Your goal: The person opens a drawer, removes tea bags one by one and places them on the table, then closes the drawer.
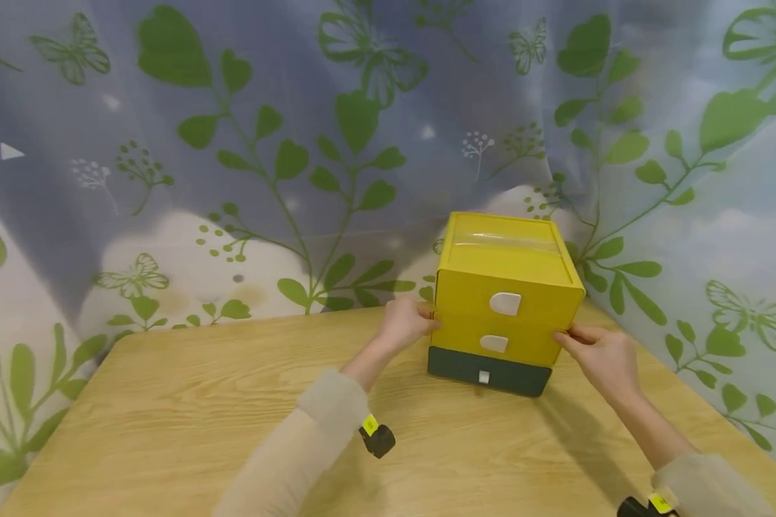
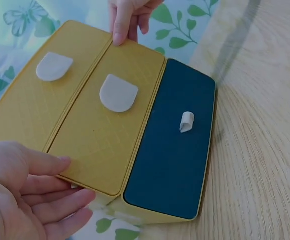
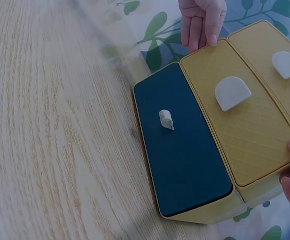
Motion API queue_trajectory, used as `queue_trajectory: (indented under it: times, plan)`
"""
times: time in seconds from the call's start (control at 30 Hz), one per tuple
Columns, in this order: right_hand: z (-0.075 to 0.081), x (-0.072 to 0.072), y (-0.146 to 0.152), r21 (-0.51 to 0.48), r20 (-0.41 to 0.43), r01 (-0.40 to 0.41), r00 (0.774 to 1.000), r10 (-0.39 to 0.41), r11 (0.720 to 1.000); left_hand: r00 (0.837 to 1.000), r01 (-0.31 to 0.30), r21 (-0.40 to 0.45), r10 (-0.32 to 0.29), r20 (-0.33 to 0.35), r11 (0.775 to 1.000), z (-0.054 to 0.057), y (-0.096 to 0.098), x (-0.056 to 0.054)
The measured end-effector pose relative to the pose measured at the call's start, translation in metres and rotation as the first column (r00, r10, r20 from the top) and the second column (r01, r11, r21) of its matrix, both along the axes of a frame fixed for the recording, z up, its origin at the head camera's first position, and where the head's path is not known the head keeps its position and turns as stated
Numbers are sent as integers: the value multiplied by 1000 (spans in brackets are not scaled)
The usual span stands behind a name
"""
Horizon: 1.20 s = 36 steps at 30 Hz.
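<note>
A small three-tier drawer box [image 1: 511,280] stands on the wooden table, its top and two upper fronts yellow. Its bottom drawer [image 2: 170,140] is dark green with a small curled white tab [image 3: 166,120]. White rounded pulls mark the top drawer [image 1: 472,294] and middle drawer [image 2: 97,145]. My left hand [image 1: 404,323] holds the box's left side at middle-drawer height, thumb on the front face, fingers beside the edge. My right hand [image 1: 604,355] grips the opposite side at the same level. The box's back is hidden.
The box stands toward the right rear of the wooden table [image 1: 233,402]. Behind and to the right hangs a curtain [image 1: 265,215] printed with leaves and butterflies. A strip of clear tape [image 1: 504,240] runs across the box's top. Each wrist wears a small black camera [image 1: 378,439].
</note>
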State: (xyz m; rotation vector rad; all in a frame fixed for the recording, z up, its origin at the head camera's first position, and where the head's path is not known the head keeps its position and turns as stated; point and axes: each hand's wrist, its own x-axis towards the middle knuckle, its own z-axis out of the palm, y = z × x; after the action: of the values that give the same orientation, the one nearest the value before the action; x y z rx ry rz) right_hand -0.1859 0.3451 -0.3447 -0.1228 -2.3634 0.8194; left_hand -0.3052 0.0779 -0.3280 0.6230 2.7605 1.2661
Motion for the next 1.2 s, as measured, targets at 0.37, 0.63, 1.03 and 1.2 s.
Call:
queue_trajectory:
  times: [0.37,0.63,1.03,1.2]
  plan:
    - [-4,-3,-20,-37,6,-56,998,56,998,998,-16,66,20,-65,998,-6,-27,14]
    - [-3,-7,-29,-37,20,-90,996,91,995,996,-66,164,74,-40,984,-1,-42,19]
    - [-7,-13,-40,-24,-15,-98,995,98,995,980,-135,173,158,-123,976,-7,-50,26]
    - [-5,-16,-46,-40,-24,-119,993,118,992,949,-144,168,185,-256,975,-8,-55,31]
